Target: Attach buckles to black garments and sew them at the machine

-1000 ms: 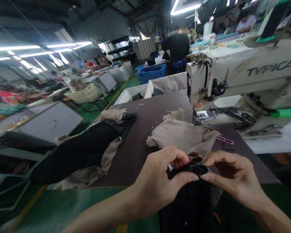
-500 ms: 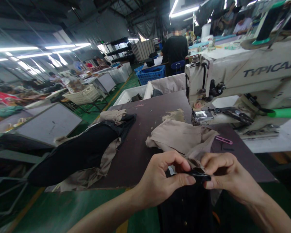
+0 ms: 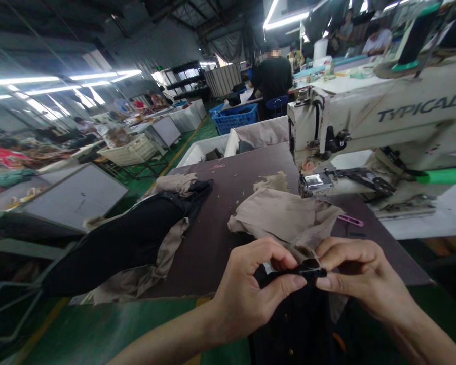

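A black garment with beige lining [image 3: 285, 213] hangs over the front edge of the brown table [image 3: 209, 253]; small round metal-coloured dots show on its black cloth [image 3: 296, 324]. My left hand [image 3: 256, 284] pinches the black edge between thumb and fingers. Close on its right, my right hand [image 3: 357, 274] pinches the same edge and the lining beside it. Between the two hands the cloth gapes in a small fold. Part of the garment is hidden under my fingers.
A sewing machine [image 3: 380, 121] stands at the right. Near it lies a pink thread snipper [image 3: 350, 220]. Another black and beige garment [image 3: 129, 238] drapes over the table's left side. Behind are white bins [image 3: 190, 153], a blue basket [image 3: 235, 119] and a seated person [image 3: 271, 78].
My right fingers have shifted slightly along the black edge, and the fold between my hands looks a little different. Both hands keep their pinch. The view has shifted slightly.
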The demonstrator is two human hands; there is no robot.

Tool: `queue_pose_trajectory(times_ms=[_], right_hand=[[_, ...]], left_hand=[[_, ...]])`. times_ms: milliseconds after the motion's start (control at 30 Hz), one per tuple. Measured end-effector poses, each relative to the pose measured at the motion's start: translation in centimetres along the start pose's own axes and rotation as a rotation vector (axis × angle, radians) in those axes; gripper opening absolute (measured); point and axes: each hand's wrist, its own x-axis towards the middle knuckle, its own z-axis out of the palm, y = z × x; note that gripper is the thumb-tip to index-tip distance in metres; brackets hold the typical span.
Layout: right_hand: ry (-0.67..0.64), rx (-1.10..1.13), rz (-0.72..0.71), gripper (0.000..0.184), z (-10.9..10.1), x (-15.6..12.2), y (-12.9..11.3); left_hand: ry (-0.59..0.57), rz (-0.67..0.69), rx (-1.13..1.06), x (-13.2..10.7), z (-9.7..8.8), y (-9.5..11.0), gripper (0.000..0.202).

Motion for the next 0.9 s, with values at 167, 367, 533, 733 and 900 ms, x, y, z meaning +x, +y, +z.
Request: queue_pose_trajectory(times_ms=[167, 367, 533, 733, 900], right_hand=[[0.038, -0.048, -0.029, 0.012, 0.4, -0.1, -0.2], [0.075, -0.099, -0.013, 0.009, 0.8, -0.5, -0.3], [0.103, -0.131, -0.008, 0.013, 1.2, -0.8, -0.6], [0.111, -0.072, -0.004, 0.012, 1.3, -0.6, -0.5], [0.064, -0.057, 0.013, 0.008, 0.7, -0.5, -0.3]], left_hand=[[-0.001, 0.003, 0.040, -0.1, -0.1, -0.2, 0.011], [0.064, 0.060, 0.092, -0.3, 0.2, -0.2, 0.009], [0.106, 0.091, 0.108, -0.4, 0.6, -0.1, 0.008], [0.049, -0.019, 0.020, -0.3, 0.4, -0.5, 0.013], [-0.080, -0.167, -0.085, 0.5, -0.7, -0.6, 0.020]])
